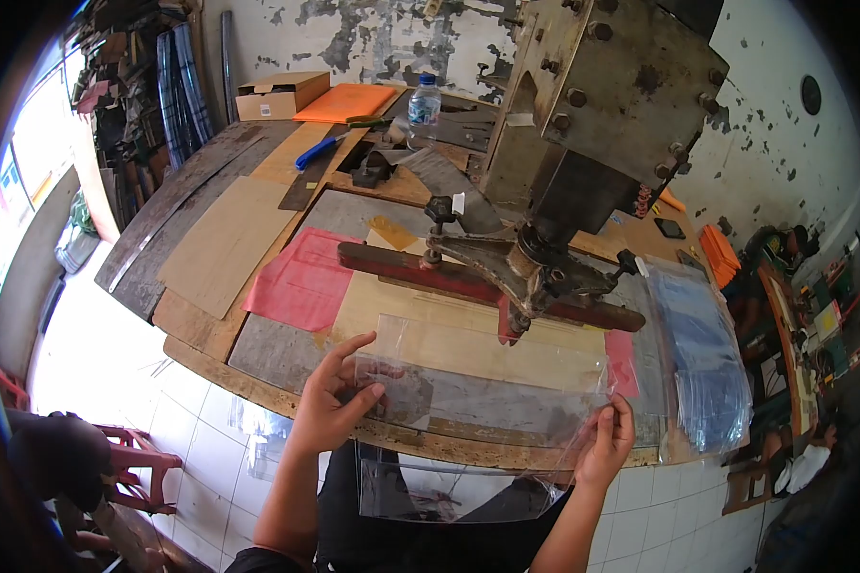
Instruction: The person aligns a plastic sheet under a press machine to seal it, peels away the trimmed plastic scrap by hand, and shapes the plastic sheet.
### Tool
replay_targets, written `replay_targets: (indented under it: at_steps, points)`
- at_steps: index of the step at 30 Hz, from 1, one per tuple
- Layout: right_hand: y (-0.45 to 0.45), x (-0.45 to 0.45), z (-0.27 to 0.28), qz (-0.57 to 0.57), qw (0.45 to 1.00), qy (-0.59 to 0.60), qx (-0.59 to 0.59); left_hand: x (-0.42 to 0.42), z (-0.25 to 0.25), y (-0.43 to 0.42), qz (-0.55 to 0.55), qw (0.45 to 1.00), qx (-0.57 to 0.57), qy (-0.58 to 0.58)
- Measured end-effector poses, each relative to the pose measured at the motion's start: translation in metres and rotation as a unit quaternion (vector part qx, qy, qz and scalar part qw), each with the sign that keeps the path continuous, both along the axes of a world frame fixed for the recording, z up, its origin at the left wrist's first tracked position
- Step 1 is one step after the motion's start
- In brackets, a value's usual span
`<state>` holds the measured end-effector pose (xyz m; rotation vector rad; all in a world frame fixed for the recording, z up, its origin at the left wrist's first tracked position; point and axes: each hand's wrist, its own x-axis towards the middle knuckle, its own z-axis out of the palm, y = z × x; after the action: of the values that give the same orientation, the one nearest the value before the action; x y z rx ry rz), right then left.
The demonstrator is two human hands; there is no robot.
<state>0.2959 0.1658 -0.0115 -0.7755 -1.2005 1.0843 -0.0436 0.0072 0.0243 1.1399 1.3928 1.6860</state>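
Observation:
A clear plastic sheet (487,489) spans the space between my hands, its lower part hanging over the table's front edge above my lap. My right hand (606,445) pinches its right side between thumb and fingers. At the left side of the sheet is my left hand (339,396), with thumb and index finger stretched apart; whether its other fingers touch the sheet I cannot tell. Beyond the hands stands a press head (535,258) with a red bar (420,270) under it. Below the bar lie a yellowish board (468,339) and pink sheets (301,282).
A stack of clear plastic sheets (702,358) lies at the table's right. Brown board (227,244), a blue-handled tool (317,153), a water bottle (423,110), an orange stack (346,102) and a cardboard box (282,95) are at the back left. A red stool (143,468) stands on the floor.

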Motion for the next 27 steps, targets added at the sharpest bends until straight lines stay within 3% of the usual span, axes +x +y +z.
replay_targets:
  at_steps: [27]
  points:
    - [0.0020, 0.0002, -0.0028, -0.022, 1.000, -0.014, 0.005, -0.0022, -0.0056, 0.0003, -0.009, 1.000, 0.001, -0.002]
